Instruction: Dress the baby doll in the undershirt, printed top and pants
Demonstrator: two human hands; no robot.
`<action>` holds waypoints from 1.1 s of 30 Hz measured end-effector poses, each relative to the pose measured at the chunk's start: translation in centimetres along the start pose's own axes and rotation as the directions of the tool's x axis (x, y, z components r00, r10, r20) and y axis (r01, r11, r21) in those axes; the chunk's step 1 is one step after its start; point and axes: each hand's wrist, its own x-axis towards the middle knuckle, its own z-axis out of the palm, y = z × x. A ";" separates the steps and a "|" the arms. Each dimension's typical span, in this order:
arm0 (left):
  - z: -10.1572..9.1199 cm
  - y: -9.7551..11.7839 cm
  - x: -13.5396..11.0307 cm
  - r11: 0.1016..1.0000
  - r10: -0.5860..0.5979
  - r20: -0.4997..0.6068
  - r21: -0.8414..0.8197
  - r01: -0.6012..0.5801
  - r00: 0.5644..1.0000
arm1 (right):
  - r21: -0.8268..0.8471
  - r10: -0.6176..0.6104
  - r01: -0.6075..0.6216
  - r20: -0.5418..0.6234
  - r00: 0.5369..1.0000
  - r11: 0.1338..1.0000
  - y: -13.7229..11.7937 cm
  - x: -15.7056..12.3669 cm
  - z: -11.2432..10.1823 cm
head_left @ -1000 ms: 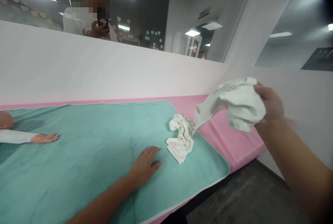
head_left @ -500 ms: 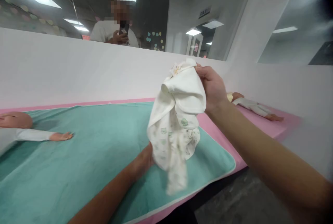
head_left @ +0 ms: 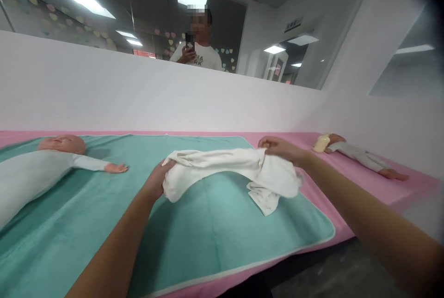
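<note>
Between my hands a white baby garment [head_left: 222, 161] is stretched sideways in the head view, with a faint print on its hanging part at the right. My left hand [head_left: 157, 180] is closed on its left end. My right hand [head_left: 282, 150] pinches its upper edge near the right end, and a loose fold droops below toward the towel. Under it lies a teal towel [head_left: 194, 238] with a white border. A baby doll [head_left: 38, 168] in white clothing lies on its back on the towel at the left, one arm stretched toward my left hand.
The towel covers a pink padded surface [head_left: 378, 187]. A second doll [head_left: 360, 157] in white lies at the far right beside a cream-coloured object [head_left: 322, 142]. Behind stands a white wall [head_left: 138, 99] with a window above, where a person holding a phone [head_left: 197, 53] appears.
The garment has gone from hanging bunched below my right hand to being spread sideways and lower. My left hand has moved left and up with its end. The view has shifted left.
</note>
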 end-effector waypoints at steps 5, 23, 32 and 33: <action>-0.5 -1.7 0.9 0.826 0.104 0.046 0.552 -0.112 0.994 | -0.616 0.223 -0.033 0.235 0.946 0.787 3.9 1.0 5.1; 2.0 0.1 -0.9 0.318 0.705 0.054 0.867 -0.383 0.707 | -0.817 -0.584 0.268 -0.100 0.806 0.510 2.6 2.0 10.9; 2.1 0.9 -1.4 0.509 0.769 -0.151 0.733 -0.451 0.622 | -0.633 -0.173 0.130 -0.005 0.985 0.763 2.0 -0.5 10.4; 2.2 1.2 -1.6 0.606 0.710 -0.229 0.681 -0.412 0.666 | -0.553 -0.071 0.069 0.018 0.997 0.830 1.8 -0.7 10.0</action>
